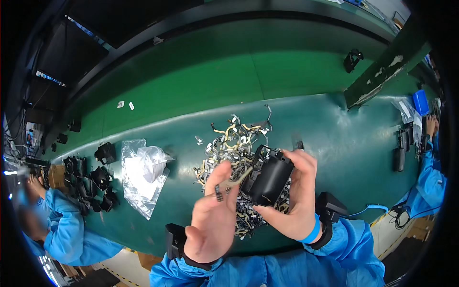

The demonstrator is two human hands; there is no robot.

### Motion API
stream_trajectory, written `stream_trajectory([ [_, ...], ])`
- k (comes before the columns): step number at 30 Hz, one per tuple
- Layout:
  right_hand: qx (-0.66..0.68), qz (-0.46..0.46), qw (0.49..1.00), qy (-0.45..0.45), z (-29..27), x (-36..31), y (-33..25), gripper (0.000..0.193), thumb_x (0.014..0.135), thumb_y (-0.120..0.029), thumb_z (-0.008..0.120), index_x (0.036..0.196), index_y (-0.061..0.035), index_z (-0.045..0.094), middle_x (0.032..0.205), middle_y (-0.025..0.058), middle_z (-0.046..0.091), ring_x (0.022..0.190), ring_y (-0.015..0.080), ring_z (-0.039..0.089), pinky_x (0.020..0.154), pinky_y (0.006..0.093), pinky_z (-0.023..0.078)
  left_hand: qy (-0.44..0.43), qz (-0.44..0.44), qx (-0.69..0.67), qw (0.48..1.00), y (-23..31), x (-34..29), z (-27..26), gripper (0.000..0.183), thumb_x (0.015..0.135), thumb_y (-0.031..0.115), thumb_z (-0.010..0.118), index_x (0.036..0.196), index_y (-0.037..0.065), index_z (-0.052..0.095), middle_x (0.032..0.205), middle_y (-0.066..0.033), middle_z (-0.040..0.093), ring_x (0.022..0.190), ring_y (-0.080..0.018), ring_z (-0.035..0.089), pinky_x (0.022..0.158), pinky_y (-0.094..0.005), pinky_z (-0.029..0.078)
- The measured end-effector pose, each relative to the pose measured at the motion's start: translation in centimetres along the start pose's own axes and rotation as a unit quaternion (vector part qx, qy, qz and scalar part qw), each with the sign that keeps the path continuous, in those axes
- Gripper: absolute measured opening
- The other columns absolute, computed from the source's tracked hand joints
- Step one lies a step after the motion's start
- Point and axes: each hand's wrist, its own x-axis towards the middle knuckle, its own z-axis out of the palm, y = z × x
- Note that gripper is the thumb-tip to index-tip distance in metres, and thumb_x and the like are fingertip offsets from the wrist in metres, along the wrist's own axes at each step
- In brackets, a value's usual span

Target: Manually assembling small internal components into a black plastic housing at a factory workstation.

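Observation:
My right hand (299,201) grips a black plastic housing (272,179) with a smooth rounded side, thumb below and fingers at its upper right edge. From its left side a short beige cable (239,179) bends toward my left hand (210,222), ending in a small dark connector (219,193). The left palm is turned up with fingers stretched out and thumb apart; the cable's end lies in front of the fingers, and whether it touches them is unclear. Beneath both hands spreads a heap of short cables (229,148) with small connectors, partly hidden by the housing.
Clear plastic bags (146,174) lie left of the heap on the green table (354,143). Several black housings (98,177) stand farther left, near a co-worker's blue sleeve (67,225). At right are a blue bin (420,102), more black parts (399,158) and another person's arm (429,179).

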Motion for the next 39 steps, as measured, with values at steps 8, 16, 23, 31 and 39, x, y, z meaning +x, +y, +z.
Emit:
stream_trajectory([
  [8, 0.091, -0.014, 0.995, 0.028, 0.9, -0.9, 0.6, 0.091, 0.060, -0.010, 0.087, 0.132, -0.0049, 0.032, 0.126, 0.0145, 0.038, 0.115, 0.0244, 0.044, 0.088, 0.0358, 0.043, -0.008, -0.053, -0.077, 0.996, -1.0, 0.1, 1.4, 0.056, 0.097, 0.060, 0.038, 0.137, 0.025, 0.053, 0.161, -0.0165, 0.002, 0.147, -0.0375, 0.011, 0.115, -0.0537, 0.019],
  [16, 0.146, -0.036, 0.988, 0.047, 1.5, -1.0, 0.3, 0.088, 0.058, -0.008, 0.089, 0.126, -0.0038, 0.032, 0.124, 0.0184, 0.037, 0.114, 0.0285, 0.048, 0.094, 0.0404, 0.046, -0.026, -0.072, -0.032, 0.997, -1.4, -0.1, 1.5, 0.053, 0.101, 0.056, 0.029, 0.143, 0.030, 0.045, 0.161, -0.0170, -0.003, 0.145, -0.0404, 0.019, 0.115, -0.0574, 0.024],
  [23, 0.133, -0.031, 0.989, 0.062, 1.5, -0.9, 0.2, 0.087, 0.058, -0.007, 0.089, 0.124, -0.0036, 0.033, 0.123, 0.0190, 0.038, 0.112, 0.0293, 0.049, 0.093, 0.0408, 0.046, 0.014, -0.075, 0.009, 0.997, -1.9, -0.7, 1.6, 0.056, 0.100, 0.058, 0.031, 0.139, 0.024, 0.052, 0.160, -0.0157, 0.002, 0.148, -0.0358, 0.009, 0.115, -0.0543, 0.023],
  [31, 0.103, -0.013, 0.994, 0.032, 0.8, -0.8, 0.7, 0.096, 0.058, -0.003, 0.085, 0.131, -0.0053, 0.024, 0.124, 0.0146, 0.032, 0.116, 0.0241, 0.040, 0.101, 0.0377, 0.036, 0.046, -0.033, 0.107, 0.993, -2.5, -0.7, 1.8, 0.065, 0.098, 0.063, 0.031, 0.136, 0.016, 0.056, 0.160, -0.0177, 0.004, 0.148, -0.0355, 0.004, 0.117, -0.0536, 0.009],
  [39, 0.057, -0.004, 0.998, 0.013, 0.1, -0.1, 0.5, 0.091, 0.060, 0.001, 0.082, 0.133, -0.0060, 0.026, 0.126, 0.0144, 0.032, 0.115, 0.0241, 0.043, 0.098, 0.0379, 0.039, 0.016, -0.012, 0.129, 0.991, -2.3, -0.7, 1.3, 0.075, 0.096, 0.065, 0.033, 0.136, 0.005, 0.055, 0.160, -0.0202, 0.004, 0.147, -0.0371, 0.007, 0.116, -0.0541, 0.007],
])
